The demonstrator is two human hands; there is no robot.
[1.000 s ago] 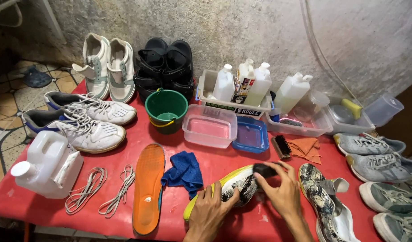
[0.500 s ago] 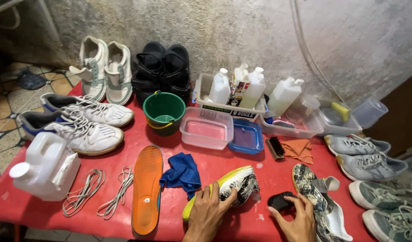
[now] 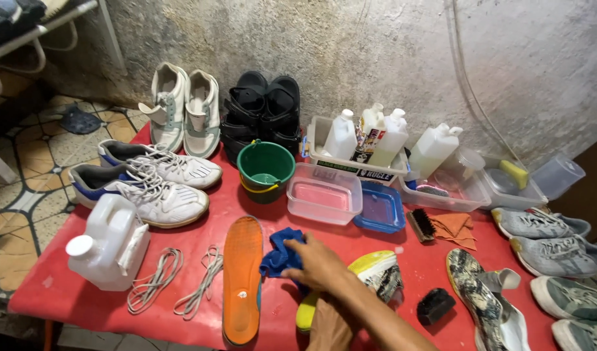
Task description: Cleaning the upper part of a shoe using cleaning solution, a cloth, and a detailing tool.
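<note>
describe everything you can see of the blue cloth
The blue cloth is a soft, crumpled rag in deep blue, bunched up on the red table. It lies just right of the orange insole and beside the yellow-soled shoe. The right hand rests on it, fingers covering its right side.

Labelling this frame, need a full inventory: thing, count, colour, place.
sneakers: 2, white, table left
high-tops: 2, cream, against wall
sandals: 2, black, against wall
bucket: 1, green, centre
tub: 1, clear, centre
jug: 1, white, front left
laces: 2, grey, front
insole: 1, orange, front
cloth: 1, blue, under right hand
shoe: 1, yellow-soled, front
brush: 1, black, front right
right hand: on cloth
left hand: bottom edge by shoe
</note>
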